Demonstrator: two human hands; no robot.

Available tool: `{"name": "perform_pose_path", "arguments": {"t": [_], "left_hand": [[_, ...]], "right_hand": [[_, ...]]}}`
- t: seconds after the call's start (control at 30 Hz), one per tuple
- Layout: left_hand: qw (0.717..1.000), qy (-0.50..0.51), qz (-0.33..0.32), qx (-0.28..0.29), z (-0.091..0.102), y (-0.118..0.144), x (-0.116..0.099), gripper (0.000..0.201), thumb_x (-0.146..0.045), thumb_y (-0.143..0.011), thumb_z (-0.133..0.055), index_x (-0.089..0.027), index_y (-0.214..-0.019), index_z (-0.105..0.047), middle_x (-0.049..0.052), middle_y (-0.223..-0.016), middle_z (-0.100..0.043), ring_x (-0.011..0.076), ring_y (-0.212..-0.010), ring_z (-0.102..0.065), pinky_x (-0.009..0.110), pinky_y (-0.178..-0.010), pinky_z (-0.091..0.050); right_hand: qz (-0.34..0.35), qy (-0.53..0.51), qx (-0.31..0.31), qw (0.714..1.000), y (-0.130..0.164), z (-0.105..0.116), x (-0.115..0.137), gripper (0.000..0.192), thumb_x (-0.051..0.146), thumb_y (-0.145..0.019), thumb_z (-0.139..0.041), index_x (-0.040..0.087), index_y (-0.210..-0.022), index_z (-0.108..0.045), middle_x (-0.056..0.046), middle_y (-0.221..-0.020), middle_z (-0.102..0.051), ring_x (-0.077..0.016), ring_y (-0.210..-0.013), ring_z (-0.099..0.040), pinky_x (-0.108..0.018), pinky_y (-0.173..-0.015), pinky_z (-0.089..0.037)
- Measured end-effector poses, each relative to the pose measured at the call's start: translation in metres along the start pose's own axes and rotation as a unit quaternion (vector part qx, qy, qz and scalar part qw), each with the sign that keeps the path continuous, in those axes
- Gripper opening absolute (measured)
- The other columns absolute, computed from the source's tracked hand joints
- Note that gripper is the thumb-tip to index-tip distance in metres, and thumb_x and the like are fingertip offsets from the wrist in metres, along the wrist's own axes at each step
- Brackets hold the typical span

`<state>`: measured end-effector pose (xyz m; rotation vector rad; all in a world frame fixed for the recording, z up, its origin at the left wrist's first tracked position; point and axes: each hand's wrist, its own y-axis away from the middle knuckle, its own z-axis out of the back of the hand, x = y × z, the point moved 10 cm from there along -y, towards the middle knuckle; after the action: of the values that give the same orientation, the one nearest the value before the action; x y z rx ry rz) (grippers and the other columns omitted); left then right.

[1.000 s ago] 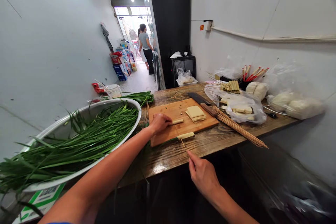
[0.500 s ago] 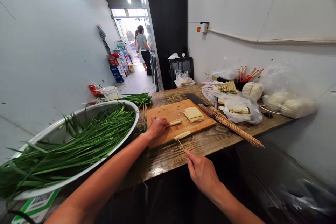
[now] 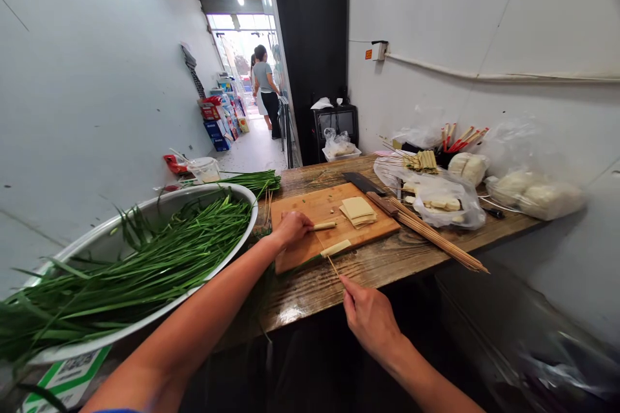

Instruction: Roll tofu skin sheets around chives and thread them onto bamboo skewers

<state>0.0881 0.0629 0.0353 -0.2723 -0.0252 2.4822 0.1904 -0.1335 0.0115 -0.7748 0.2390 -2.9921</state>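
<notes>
My right hand (image 3: pixel 372 315) is closed round the lower end of a thin bamboo skewer (image 3: pixel 334 266). A pale yellow tofu-skin roll (image 3: pixel 336 248) is threaded on that skewer, lying along the near edge of the wooden cutting board (image 3: pixel 295 206), with green showing at its left end. My left hand (image 3: pixel 292 228) is closed on the left end of a second tofu-skin roll (image 3: pixel 324 226) on the board; its fingertips are partly hidden. The skewer points towards this second roll. Right of it lies a stack of square tofu-skin sheets (image 3: pixel 358 211).
A large metal basin (image 3: pixel 253 206) of green chives (image 3: pixel 194 258) stands on the left. Behind the board lies a cleaver (image 3: pixel 363 183); a bundle of skewers (image 3: pixel 438 234) lies to the right. Plastic bags (image 3: pixel 455 214) with food sit farther right. Two people (image 3: pixel 267 90) stand near the doorway.
Hardly anything differs. The view has shifted slightly, and both hands keep their hold on the roll and the skewer.
</notes>
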Motion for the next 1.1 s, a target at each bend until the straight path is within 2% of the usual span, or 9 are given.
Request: {"name": "perform_pose_path", "arguments": {"t": [0.33,0.6,0.73,0.9,1.1], "left_hand": [[0.999,0.006,0.027,0.016,0.004,0.001,-0.002,0.019,-0.02,-0.077,-0.054,-0.021,-0.082,-0.072,0.004,-0.087,-0.072,0.0169,-0.083,-0.063,0.027,-0.081,-0.038],[1.0,-0.007,-0.008,0.015,0.001,-0.001,-0.005,0.02,-0.024,-0.078,-0.053,-0.022,-0.081,-0.073,0.004,-0.074,-0.072,0.0171,-0.08,-0.063,0.024,-0.076,-0.039],[1.0,0.021,0.01,0.01,0.004,0.001,-0.002,0.019,-0.022,-0.077,-0.054,-0.021,-0.081,-0.073,0.002,-0.076,-0.072,0.0165,-0.079,-0.063,0.023,-0.076,-0.04],[0.998,0.058,0.031,0.012,0.007,0.002,0.001,0.018,-0.02,-0.076,-0.056,-0.021,-0.082,-0.073,0.002,-0.084,-0.072,0.0154,-0.079,-0.063,0.022,-0.075,-0.04],[0.999,0.027,0.029,0.024,0.005,0.001,-0.004,0.02,-0.015,-0.076,-0.053,-0.019,-0.082,-0.073,0.005,-0.085,-0.072,0.0167,-0.082,-0.064,0.027,-0.083,-0.039]], "right_hand": [[-0.006,0.016,-0.015,1.0,-0.001,-0.006,0.005,0.038,0.014,-0.083,-0.041,0.016,-0.117,-0.058,-0.009,-0.072,-0.07,-0.0161,-0.064,-0.065,-0.021,-0.061,-0.045],[-0.002,0.007,-0.015,1.0,0.001,0.0,0.011,0.038,0.012,-0.084,-0.04,0.015,-0.117,-0.059,-0.009,-0.073,-0.07,-0.0164,-0.065,-0.065,-0.022,-0.061,-0.045],[-0.004,0.002,-0.018,1.0,0.002,0.003,0.012,0.037,0.013,-0.084,-0.041,0.015,-0.117,-0.058,-0.009,-0.077,-0.07,-0.0164,-0.066,-0.065,-0.022,-0.061,-0.045],[-0.008,0.008,-0.001,1.0,0.0,-0.003,0.013,0.038,0.014,-0.084,-0.04,0.015,-0.118,-0.057,-0.01,-0.077,-0.07,-0.0174,-0.067,-0.065,-0.022,-0.061,-0.045],[-0.007,0.028,0.003,1.0,0.0,-0.01,0.014,0.038,0.014,-0.084,-0.04,0.013,-0.119,-0.056,-0.011,-0.074,-0.069,-0.0174,-0.065,-0.065,-0.022,-0.059,-0.044]]}}
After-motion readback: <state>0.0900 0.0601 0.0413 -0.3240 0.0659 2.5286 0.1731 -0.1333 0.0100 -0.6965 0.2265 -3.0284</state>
